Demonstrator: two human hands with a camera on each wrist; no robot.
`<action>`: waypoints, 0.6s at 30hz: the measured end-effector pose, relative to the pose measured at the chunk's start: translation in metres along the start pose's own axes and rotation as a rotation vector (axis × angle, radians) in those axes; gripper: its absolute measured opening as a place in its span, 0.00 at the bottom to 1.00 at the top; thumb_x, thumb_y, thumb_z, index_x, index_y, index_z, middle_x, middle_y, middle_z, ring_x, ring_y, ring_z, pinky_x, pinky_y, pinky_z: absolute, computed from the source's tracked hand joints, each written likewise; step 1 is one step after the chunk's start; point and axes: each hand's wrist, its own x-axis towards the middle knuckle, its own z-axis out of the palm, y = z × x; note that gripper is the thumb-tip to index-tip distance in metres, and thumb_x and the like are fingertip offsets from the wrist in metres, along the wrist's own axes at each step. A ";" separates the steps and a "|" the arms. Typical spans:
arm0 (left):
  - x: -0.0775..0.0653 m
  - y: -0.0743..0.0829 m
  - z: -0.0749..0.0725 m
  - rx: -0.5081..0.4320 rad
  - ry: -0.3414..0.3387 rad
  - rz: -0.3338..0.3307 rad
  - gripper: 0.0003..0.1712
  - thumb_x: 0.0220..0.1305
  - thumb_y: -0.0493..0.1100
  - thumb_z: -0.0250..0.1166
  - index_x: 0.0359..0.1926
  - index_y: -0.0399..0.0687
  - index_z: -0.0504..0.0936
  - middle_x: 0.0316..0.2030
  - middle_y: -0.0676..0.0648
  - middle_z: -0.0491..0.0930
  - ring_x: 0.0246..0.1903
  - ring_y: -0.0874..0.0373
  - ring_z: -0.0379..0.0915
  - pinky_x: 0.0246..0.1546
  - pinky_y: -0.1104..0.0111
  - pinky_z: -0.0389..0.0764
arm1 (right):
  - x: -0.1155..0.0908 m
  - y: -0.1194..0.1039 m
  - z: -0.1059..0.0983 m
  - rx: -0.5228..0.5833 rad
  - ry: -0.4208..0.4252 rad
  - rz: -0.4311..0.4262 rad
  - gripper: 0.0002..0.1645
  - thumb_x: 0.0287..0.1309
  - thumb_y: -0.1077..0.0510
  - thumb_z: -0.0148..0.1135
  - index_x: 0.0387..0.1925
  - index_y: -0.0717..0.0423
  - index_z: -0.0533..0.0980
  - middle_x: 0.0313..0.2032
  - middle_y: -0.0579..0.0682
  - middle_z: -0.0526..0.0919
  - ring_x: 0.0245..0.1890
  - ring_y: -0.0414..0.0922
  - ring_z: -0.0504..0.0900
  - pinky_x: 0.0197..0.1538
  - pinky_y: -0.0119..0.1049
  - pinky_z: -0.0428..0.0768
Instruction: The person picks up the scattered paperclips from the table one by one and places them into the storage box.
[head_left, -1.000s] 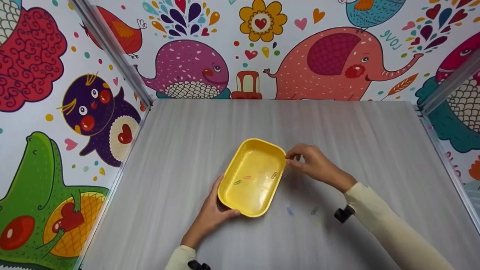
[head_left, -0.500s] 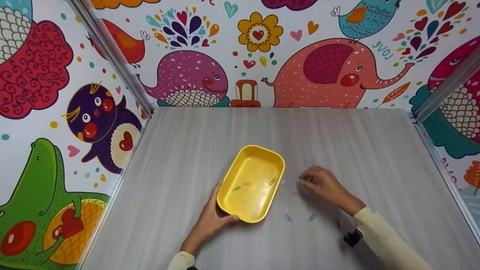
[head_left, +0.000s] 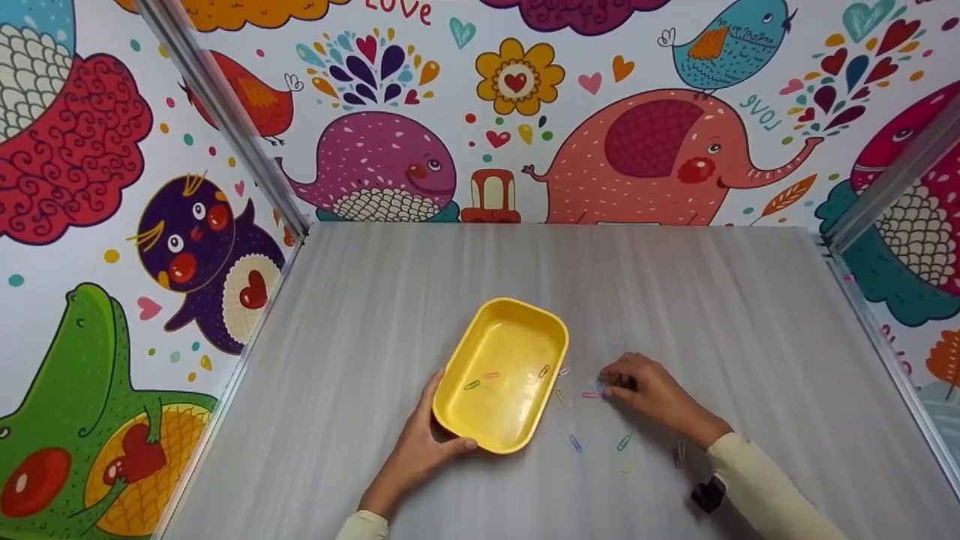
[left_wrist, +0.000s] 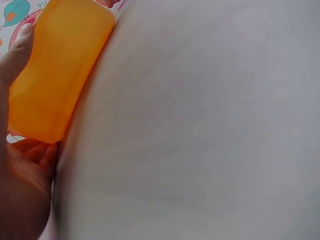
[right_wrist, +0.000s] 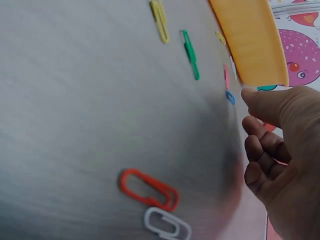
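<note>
So there's a yellow tray (head_left: 504, 420) around the middle of the grey table (head_left: 405, 277), set at a slant, and the left hand (head_left: 424, 444) has hold of its near left corner, thumb along the near rim. Three paperclips are in there: a green clip (head_left: 472, 385) and a pink clip (head_left: 491, 375) to the left, plus a darker clip (head_left: 544, 371) by the right wall. The right hand (head_left: 654, 391) is well apart from the left one, off to the right of the tray, fingers bent with the tips right by a blue paperclip (right_wrist: 230, 97) and a pinkish-red paperclip (head_left: 590, 394). Can't tell if it's actually pinching anything. Loose on the near side are a purple-blue paperclip (head_left: 575, 443), a green paperclip (head_left: 624, 442) and a yellow paperclip (head_left: 628, 469). Further right, near the sleeve (head_left: 757, 480), an orange-red paperclip (right_wrist: 150, 189) and a white paperclip (right_wrist: 167, 224) lie together. Far wall (head_left: 495, 150) is all cartoon animals.
</note>
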 end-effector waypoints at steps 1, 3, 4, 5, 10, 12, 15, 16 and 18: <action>0.000 0.001 0.000 -0.002 0.000 -0.004 0.73 0.57 0.50 0.88 0.90 0.50 0.48 0.85 0.47 0.60 0.82 0.48 0.58 0.80 0.40 0.55 | 0.000 0.001 0.000 0.003 -0.003 0.004 0.12 0.67 0.64 0.78 0.51 0.55 0.90 0.40 0.40 0.85 0.39 0.38 0.79 0.44 0.31 0.82; 0.000 0.001 0.000 0.003 -0.005 -0.006 0.73 0.57 0.50 0.88 0.90 0.50 0.48 0.85 0.47 0.59 0.82 0.49 0.58 0.80 0.40 0.55 | 0.000 0.003 0.000 0.011 -0.008 0.012 0.13 0.67 0.64 0.78 0.52 0.56 0.90 0.40 0.40 0.85 0.39 0.38 0.79 0.45 0.31 0.82; 0.001 0.001 0.000 0.005 -0.006 -0.008 0.73 0.57 0.51 0.88 0.90 0.51 0.48 0.85 0.47 0.59 0.81 0.49 0.59 0.80 0.40 0.56 | 0.000 0.003 0.001 0.013 -0.010 0.018 0.13 0.67 0.63 0.77 0.53 0.56 0.90 0.40 0.40 0.84 0.39 0.38 0.78 0.45 0.31 0.82; 0.001 0.001 0.000 0.005 -0.008 -0.009 0.73 0.57 0.51 0.88 0.90 0.51 0.48 0.85 0.47 0.59 0.81 0.49 0.59 0.80 0.41 0.57 | 0.000 0.004 0.001 0.018 -0.013 0.026 0.14 0.68 0.63 0.77 0.53 0.55 0.90 0.40 0.40 0.84 0.39 0.38 0.78 0.45 0.31 0.82; 0.001 0.001 0.000 0.001 -0.005 -0.013 0.73 0.57 0.51 0.88 0.90 0.51 0.48 0.85 0.48 0.60 0.81 0.49 0.60 0.80 0.42 0.57 | -0.001 0.005 0.001 0.032 -0.023 0.046 0.13 0.68 0.62 0.77 0.53 0.53 0.91 0.41 0.39 0.84 0.40 0.39 0.79 0.46 0.32 0.81; 0.001 0.000 0.000 0.010 0.001 0.004 0.72 0.58 0.50 0.88 0.90 0.50 0.48 0.85 0.46 0.60 0.80 0.48 0.61 0.79 0.41 0.58 | -0.001 0.006 0.001 0.040 -0.028 0.041 0.13 0.69 0.62 0.77 0.54 0.52 0.91 0.43 0.40 0.85 0.42 0.40 0.79 0.47 0.32 0.81; 0.000 -0.001 0.000 0.036 0.008 0.032 0.71 0.58 0.48 0.88 0.90 0.48 0.49 0.84 0.43 0.61 0.79 0.46 0.63 0.78 0.43 0.61 | -0.001 0.007 0.001 0.050 -0.030 0.027 0.14 0.69 0.61 0.76 0.54 0.52 0.91 0.44 0.41 0.86 0.43 0.42 0.79 0.48 0.32 0.81; 0.000 -0.001 0.000 0.036 0.009 0.034 0.71 0.58 0.47 0.88 0.90 0.48 0.49 0.84 0.43 0.61 0.79 0.46 0.63 0.78 0.44 0.62 | -0.001 0.007 0.001 0.053 -0.031 0.023 0.14 0.69 0.61 0.76 0.54 0.52 0.91 0.45 0.42 0.86 0.44 0.43 0.79 0.48 0.32 0.81; 0.000 -0.001 0.000 0.032 0.006 0.023 0.71 0.59 0.48 0.87 0.90 0.49 0.48 0.84 0.43 0.61 0.80 0.46 0.62 0.78 0.44 0.61 | -0.001 0.008 0.002 0.056 -0.034 0.015 0.14 0.70 0.60 0.76 0.55 0.53 0.91 0.45 0.42 0.85 0.45 0.43 0.79 0.50 0.32 0.81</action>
